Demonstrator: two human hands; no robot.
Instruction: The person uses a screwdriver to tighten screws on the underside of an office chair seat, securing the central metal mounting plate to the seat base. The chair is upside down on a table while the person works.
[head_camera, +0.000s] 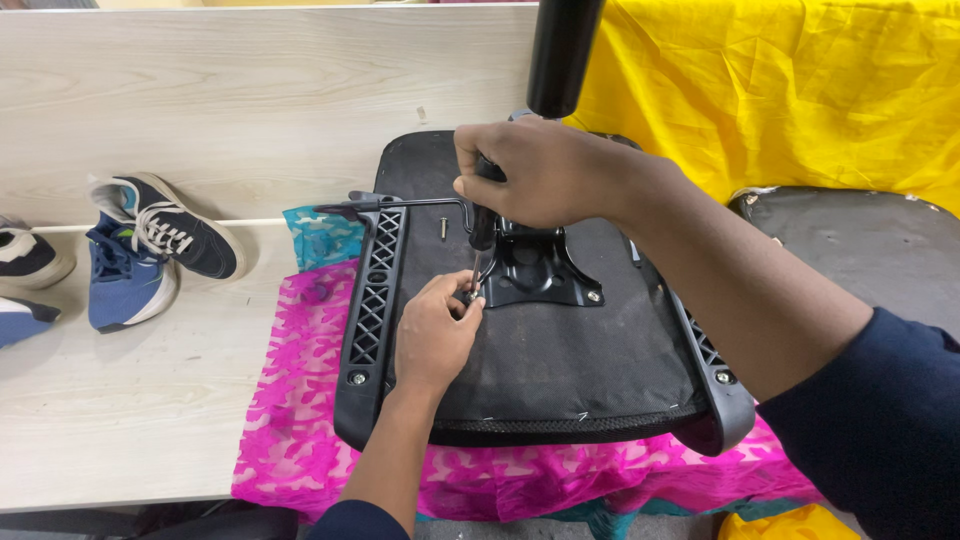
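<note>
An upturned black chair seat (560, 360) lies on a pink patterned cloth (300, 420). A black metal mechanism plate (535, 265) is on the seat's underside, with a black gas cylinder (562, 50) rising from it. My right hand (545, 170) is closed around the dark handle of a screwdriver (482, 228), whose tip points down at the plate's front left corner. My left hand (435, 335) pinches a small screw (468, 296) at that corner, right under the tool's tip. A loose screw (443, 228) lies on the seat near a thin lever (400, 205).
Blue and black sports shoes (150, 250) sit on the light wooden floor at the left. A yellow cloth (780, 90) hangs at the back right. A second dark seat pad (860, 250) lies at the right. A wooden panel (250, 90) stands behind.
</note>
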